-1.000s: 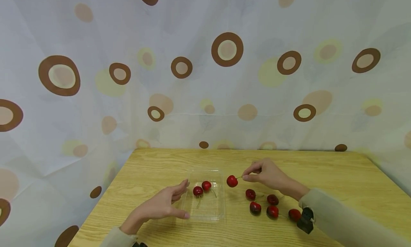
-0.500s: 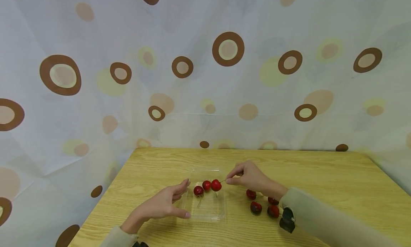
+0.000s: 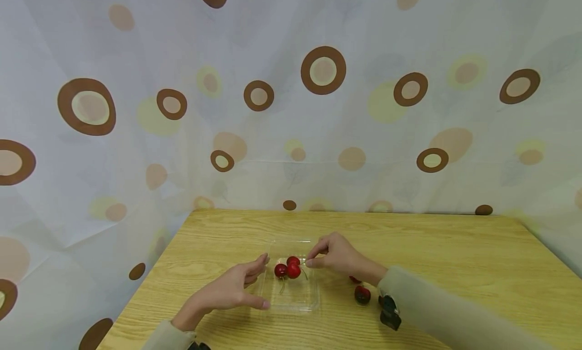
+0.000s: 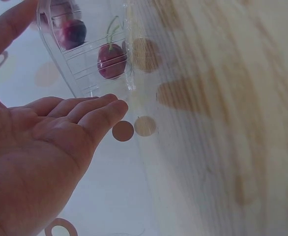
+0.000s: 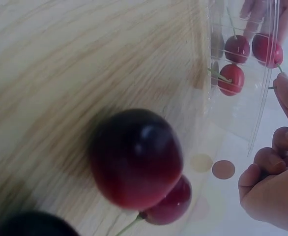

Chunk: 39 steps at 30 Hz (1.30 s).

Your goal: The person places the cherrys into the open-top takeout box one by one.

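Observation:
My right hand [image 3: 338, 258] pinches the thin stem of a red cherry [image 3: 294, 270] between thumb and finger. This cherry hangs over the clear plastic box [image 3: 291, 308], overlapping two cherries that lie inside it, one dark red [image 3: 280, 270] and one brighter [image 3: 295, 260]. In the right wrist view, the held cherry [image 5: 267, 50] is up by the box's rim, above the other two. My left hand [image 3: 229, 288] stands at the box's left side, thumb and fingers spread apart, fingertips right at its wall. Its palm [image 4: 41, 157] shows in the left wrist view.
Right of the box, a dark red cherry [image 3: 362, 295] lies on the wooden table [image 3: 245, 226]. Another cherry [image 3: 355, 279] is mostly hidden behind my right forearm. A patterned curtain [image 3: 282, 122] hangs behind the table and down its left side.
My right hand has moved left, carrying the cherry by its stem from beside the box to over it, then lower. The left hand has stayed in place.

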{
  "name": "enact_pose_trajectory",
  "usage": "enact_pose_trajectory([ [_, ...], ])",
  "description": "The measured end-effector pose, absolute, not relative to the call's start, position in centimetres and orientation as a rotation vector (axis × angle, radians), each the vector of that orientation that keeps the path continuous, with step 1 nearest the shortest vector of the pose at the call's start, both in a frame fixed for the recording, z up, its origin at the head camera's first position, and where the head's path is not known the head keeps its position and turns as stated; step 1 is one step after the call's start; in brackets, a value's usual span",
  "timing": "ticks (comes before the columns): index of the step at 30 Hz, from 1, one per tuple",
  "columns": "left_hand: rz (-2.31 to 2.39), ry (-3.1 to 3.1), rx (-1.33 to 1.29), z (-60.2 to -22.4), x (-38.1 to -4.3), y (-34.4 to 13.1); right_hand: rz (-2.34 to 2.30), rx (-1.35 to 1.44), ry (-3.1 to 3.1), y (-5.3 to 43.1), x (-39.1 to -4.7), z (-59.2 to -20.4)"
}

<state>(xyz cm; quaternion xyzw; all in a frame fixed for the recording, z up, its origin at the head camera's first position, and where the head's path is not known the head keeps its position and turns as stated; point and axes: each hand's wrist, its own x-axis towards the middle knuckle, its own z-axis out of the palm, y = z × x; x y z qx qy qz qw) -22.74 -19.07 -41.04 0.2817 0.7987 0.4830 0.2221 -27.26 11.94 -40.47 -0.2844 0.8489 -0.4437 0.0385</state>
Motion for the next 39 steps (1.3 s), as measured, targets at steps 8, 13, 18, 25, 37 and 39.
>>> enact_pose_trajectory([
  [8, 1.331, 2.208, 0.791, -41.2, -22.9, -19.1, -1.357, -0.866, 2.593, 11.0, -27.3, -40.6],
  [13, 1.334, 2.203, 0.790, -41.2, -22.9, -19.1, -1.329, -0.877, 2.612, 10.5, -27.3, -40.7],
  [18, 1.336, 2.200, 0.785, -41.1, -22.8, -19.1, -1.263, -0.917, 2.658, 10.1, -27.3, -40.7],
  [25, 1.336, 2.197, 0.782, -41.0, -22.7, -19.1, -1.188, -0.949, 2.707, 9.8, -27.5, -41.0],
  [37, 1.336, 2.199, 0.789, -41.1, -22.8, -19.1, -1.274, -0.880, 2.727, 13.7, -27.7, -39.2],
  [39, 1.331, 2.206, 0.789, -41.1, -22.7, -19.2, -1.260, -0.854, 2.749, 14.9, -27.7, -38.8],
])
